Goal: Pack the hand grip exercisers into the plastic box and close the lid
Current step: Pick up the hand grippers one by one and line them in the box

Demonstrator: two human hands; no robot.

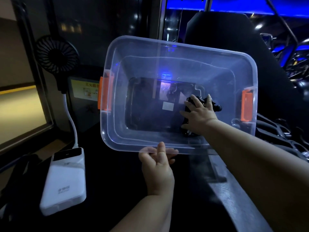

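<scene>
A clear plastic box (167, 52) with orange latches (247, 105) stands lidless on a dark surface in the middle of the view. My right hand (199, 114) reaches down inside it at the right end, fingers spread over a black hand grip exerciser (216, 106) on the box floor. My left hand (158, 162) pinches the box's near rim from outside. More black grip exercisers (280, 131) lie in a pile just right of the box. I see no lid for certain.
A white power bank (65, 180) lies at the near left, cabled to a small black fan (56, 54) behind it. A yellow-labelled stand (83, 87) sits left of the box. A dark chair back (234, 30) rises behind.
</scene>
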